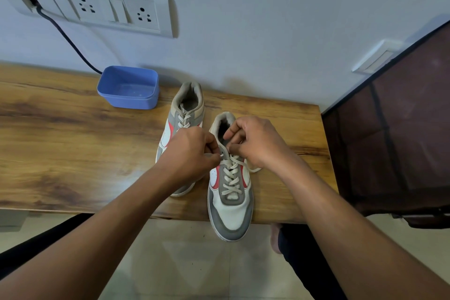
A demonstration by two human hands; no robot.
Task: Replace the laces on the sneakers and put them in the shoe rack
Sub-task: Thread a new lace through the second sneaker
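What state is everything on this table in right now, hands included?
Left hand: pinches the lace.
Right hand: pinches the same lace.
Near sneaker: upright, laced to the top, toe overhanging the table edge.
Far sneaker: upright, laced, partly hidden by the left hand.
Blue tub: open, looks empty.

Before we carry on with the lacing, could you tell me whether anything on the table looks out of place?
The nearer sneaker sits with its toe hanging past the front edge of the table, over the floor. The left hand and right hand pinch its laces, so it seems steady. Nothing looks spilled or damaged.
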